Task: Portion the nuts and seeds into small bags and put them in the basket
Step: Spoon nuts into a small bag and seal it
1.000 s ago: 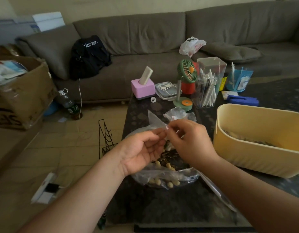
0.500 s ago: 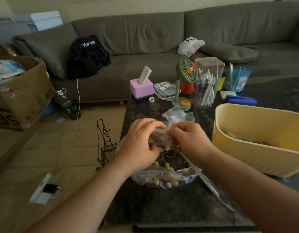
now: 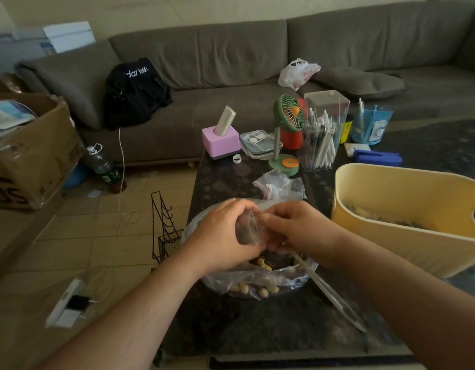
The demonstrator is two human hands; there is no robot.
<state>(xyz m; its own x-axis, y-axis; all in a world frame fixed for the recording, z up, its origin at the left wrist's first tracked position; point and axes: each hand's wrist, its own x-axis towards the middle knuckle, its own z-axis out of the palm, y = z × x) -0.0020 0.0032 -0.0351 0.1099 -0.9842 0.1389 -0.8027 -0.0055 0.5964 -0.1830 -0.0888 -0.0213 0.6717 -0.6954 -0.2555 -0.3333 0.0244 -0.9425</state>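
The small clear bag (image 3: 248,228) is mostly hidden between the two hands, and its contents read only as a dark blur. Just below it, the large plastic bag of nuts and seeds (image 3: 260,281) is partly covered by the wrists. The left hand (image 3: 225,236) has its grip curled round the small bag's side; the right hand (image 3: 292,231) pinches its top edge. To the right of the small bag on the dark worktop (image 3: 257,324) stands the yellow basket (image 3: 407,236), cut off by the frame edge, its dim contents unclear.
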